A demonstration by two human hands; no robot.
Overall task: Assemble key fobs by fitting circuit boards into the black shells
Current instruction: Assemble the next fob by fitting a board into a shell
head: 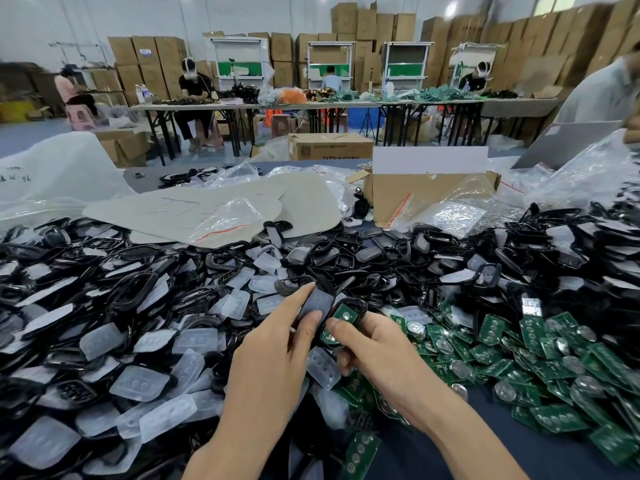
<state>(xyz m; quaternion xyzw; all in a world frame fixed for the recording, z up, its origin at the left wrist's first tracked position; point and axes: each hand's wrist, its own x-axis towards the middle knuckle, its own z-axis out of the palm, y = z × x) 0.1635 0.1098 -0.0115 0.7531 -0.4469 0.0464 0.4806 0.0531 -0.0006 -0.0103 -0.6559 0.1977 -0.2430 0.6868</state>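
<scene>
Nearest, the left hand pinched a black shell half faced with a grey pad. Touching it, the right hand gripped a black plastic shell carrying a green circuit board. Parts judged light, stiff and thin, the board fragile: hold by edges. Beyond, an open brown cardboard box; contents not discernible.
</scene>
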